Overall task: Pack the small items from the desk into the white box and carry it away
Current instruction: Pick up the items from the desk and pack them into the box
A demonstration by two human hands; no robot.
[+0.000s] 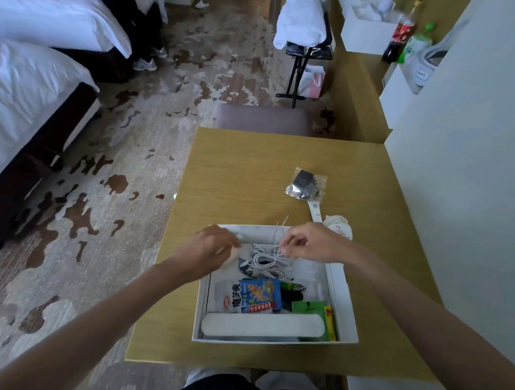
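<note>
The white box (344,303) sits on the wooden desk (245,176) in front of me. Inside lie a coiled white cable (266,259), a blue snack packet (254,296), green items (310,309) and a long white case (261,324). My right hand (304,243) pinches a thin white strand of the cable over the box's far end. My left hand (211,246) reaches into the box's far left corner, closed on a pale object I cannot identify. On the desk beyond the box lie a clear bag with a dark adapter (306,184), a white strip (315,211) and a white round item (339,226).
A padded stool (263,119) stands at the desk's far edge. White wall (460,175) bounds the right side. Two beds (32,93) stand to the left on patterned carpet. A folding stand with white cloth (304,27) and bottles (403,32) are farther back.
</note>
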